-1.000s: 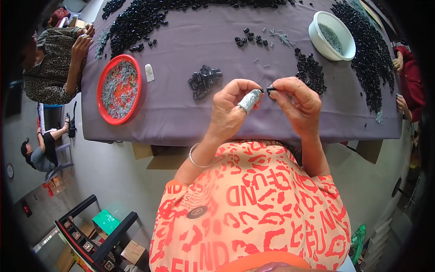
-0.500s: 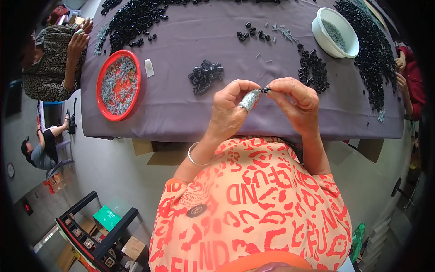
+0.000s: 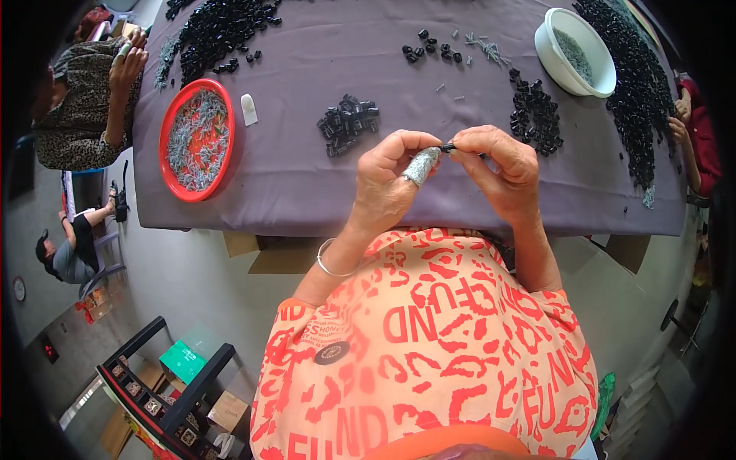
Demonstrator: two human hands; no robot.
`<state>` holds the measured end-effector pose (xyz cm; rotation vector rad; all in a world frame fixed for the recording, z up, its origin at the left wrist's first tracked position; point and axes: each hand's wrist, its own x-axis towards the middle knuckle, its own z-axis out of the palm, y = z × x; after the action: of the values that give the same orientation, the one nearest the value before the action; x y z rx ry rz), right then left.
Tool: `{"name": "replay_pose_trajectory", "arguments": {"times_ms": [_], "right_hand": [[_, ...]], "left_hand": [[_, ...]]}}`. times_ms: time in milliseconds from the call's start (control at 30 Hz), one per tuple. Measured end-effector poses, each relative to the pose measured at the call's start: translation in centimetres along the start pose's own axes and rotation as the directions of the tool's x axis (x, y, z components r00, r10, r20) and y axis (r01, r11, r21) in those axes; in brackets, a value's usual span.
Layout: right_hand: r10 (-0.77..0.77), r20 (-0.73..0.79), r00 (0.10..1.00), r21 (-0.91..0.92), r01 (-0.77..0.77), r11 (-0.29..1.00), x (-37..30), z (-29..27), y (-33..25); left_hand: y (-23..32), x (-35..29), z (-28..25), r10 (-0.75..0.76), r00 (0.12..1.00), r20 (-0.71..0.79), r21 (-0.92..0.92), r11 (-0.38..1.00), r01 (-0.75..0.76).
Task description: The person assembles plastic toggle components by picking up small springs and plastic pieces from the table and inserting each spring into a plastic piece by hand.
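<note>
Above the table's near edge, my left hand (image 3: 383,180) and my right hand (image 3: 504,170) meet fingertip to fingertip. Between them is a small black plastic piece (image 3: 448,147), pinched from both sides; its finer shape is hidden by the fingers. A grey-white speckled wrap (image 3: 421,167) covers one digit of my left hand. Just beyond that hand lies a small heap of black tubular pieces (image 3: 347,125). Beyond my right hand is a looser group of short black pieces (image 3: 534,115). A few thin grey pins (image 3: 491,50) lie farther back beside several black pieces (image 3: 429,48).
A red tray (image 3: 164,146) of grey pins stands at left, beside a white finger-shaped item (image 3: 249,110). A white bowl (image 3: 546,57) holds more pins at right. Large black heaps (image 3: 222,34) lie on the purple-grey cloth (image 3: 299,184). Co-workers (image 3: 84,107) sit at both sides.
The view has shifted slightly. Both hands keep their pinch on the black piece, with the fingers moving only a little. At left, the co-worker's hands have moved slightly.
</note>
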<state>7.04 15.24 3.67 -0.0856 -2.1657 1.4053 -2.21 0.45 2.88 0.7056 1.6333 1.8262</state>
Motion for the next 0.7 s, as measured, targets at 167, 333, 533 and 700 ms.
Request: {"name": "replay_pose_trajectory", "arguments": {"times_ms": [167, 333, 533, 700], "right_hand": [[-0.032, -0.010, 0.999, -0.138, 0.030, 0.990, -0.2, 1.0, 0.0], [0.002, -0.024, 1.000, -0.095, -0.004, 0.995, -1.0, 1.4, 1.3], [-0.077, -0.011, 0.997, -0.191, 0.073, 0.979, -1.0, 2.2, 3.1], [-0.080, 0.119, 0.990, -0.384, 0.120, 0.916, -1.0, 2.7, 4.7]], "left_hand": [[-0.5, -0.2, 0.6, -0.057, 0.996, -0.074, -0.054, 0.997, 0.053], [-1.8, -0.3, 0.8, -0.131, 0.989, -0.064, -0.157, 0.980, 0.120], [-3.3, 0.3, 0.3, 0.010, 0.998, -0.067, 0.111, 0.994, -0.003], [-5.7, 1.4, -0.3, 0.421, 0.906, 0.048, 0.806, 0.519, -0.284]]}}
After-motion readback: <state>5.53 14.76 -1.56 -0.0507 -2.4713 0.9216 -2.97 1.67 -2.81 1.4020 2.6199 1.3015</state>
